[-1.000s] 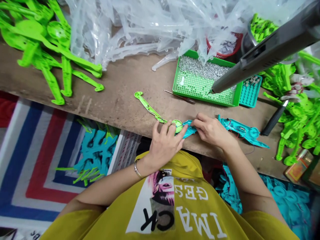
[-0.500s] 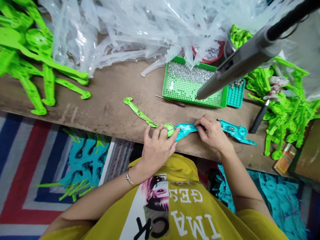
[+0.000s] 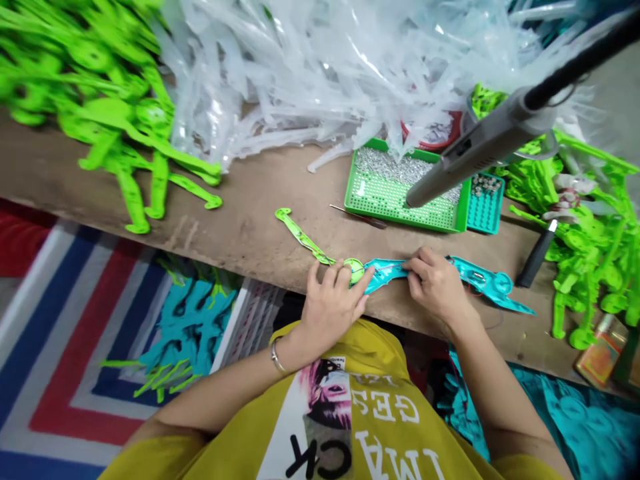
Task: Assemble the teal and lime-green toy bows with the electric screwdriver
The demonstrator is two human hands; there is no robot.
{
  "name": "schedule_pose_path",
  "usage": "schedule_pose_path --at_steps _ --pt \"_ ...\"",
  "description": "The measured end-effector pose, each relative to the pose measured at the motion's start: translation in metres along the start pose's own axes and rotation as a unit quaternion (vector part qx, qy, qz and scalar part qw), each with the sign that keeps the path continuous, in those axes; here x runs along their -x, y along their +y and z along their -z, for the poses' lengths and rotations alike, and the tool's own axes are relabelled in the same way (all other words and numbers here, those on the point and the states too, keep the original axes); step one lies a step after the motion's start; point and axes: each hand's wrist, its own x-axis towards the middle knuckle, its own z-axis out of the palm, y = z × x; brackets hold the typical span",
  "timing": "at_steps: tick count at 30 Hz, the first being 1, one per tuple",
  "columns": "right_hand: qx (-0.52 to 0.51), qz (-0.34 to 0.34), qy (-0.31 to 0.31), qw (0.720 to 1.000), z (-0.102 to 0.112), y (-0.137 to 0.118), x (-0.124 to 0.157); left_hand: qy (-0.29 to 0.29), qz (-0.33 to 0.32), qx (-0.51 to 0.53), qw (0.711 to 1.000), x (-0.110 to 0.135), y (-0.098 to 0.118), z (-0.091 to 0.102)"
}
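Observation:
A long thin green plastic part (image 3: 303,237) lies on the wooden bench (image 3: 240,220) and ends in a round disc by my fingers. My left hand (image 3: 333,303) presses down on that disc, fingers together. A teal plastic part (image 3: 480,281) stretches to the right along the bench's near edge. My right hand (image 3: 437,290) pinches the teal part near its middle, with thin red wires showing beside it.
A green perforated tray (image 3: 400,200) of small silver screws sits behind, with a teal tray (image 3: 484,207) beside it. A grey powered screwdriver (image 3: 480,150) hangs overhead. Green parts (image 3: 125,133) pile left and right, clear parts (image 3: 325,73) at back. A black-handled tool (image 3: 535,257) lies right.
My right hand slid a little right along the teal part. My left hand stays on the green disc. The view shifted slightly.

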Motion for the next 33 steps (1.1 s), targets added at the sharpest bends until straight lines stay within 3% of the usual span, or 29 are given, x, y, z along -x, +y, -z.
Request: schedule_pose_path --at_steps 4,7,8,10,12,13,16,18,22,27,28,29,33 --pt "0.025 0.024 0.063 0.997 -0.002 -0.002 0.005 0.004 -0.034 0.028 0.999 0.002 -0.011 0.008" --pt "0.023 0.031 0.094 0.995 -0.006 -0.004 0.01 0.066 -0.08 0.087 0.991 -0.009 -0.039 0.015" --pt "0.021 0.033 0.1 0.994 -0.007 -0.004 0.011 0.097 -0.068 0.101 0.988 -0.017 -0.054 0.018" --pt "0.019 0.036 0.104 0.994 -0.008 -0.004 0.013 0.13 0.008 0.1 0.986 -0.042 -0.092 0.02" --pt "0.019 0.034 0.104 0.994 -0.008 -0.004 0.014 0.14 0.143 0.1 0.975 -0.074 -0.136 0.02" --pt "0.02 0.032 0.104 0.994 -0.008 -0.004 0.014 0.143 0.173 0.098 0.97 -0.09 -0.159 0.018" --pt "0.022 0.022 0.103 0.994 -0.008 -0.005 0.016 0.122 0.219 0.122 0.96 -0.129 -0.214 0.011" --pt "0.026 0.015 0.102 0.994 -0.008 -0.005 0.016 0.108 0.224 0.152 0.957 -0.141 -0.235 0.007" --pt "0.031 0.012 0.095 0.995 -0.006 -0.006 0.016 0.11 0.218 0.227 0.943 -0.127 -0.236 0.014" --pt "0.035 0.015 0.102 0.994 0.002 -0.003 0.014 0.135 0.195 0.282 0.93 -0.066 -0.209 0.038" --pt "0.033 0.014 0.111 0.993 0.004 -0.003 0.014 0.137 0.199 0.319 0.916 -0.054 -0.203 0.042" --pt "0.03 0.012 0.124 0.992 0.006 -0.004 0.012 0.141 0.21 0.399 0.881 -0.043 -0.196 0.044" --pt "0.006 0.004 0.17 0.985 0.012 -0.014 0.001 0.158 0.272 0.705 0.636 -0.013 -0.165 0.049"
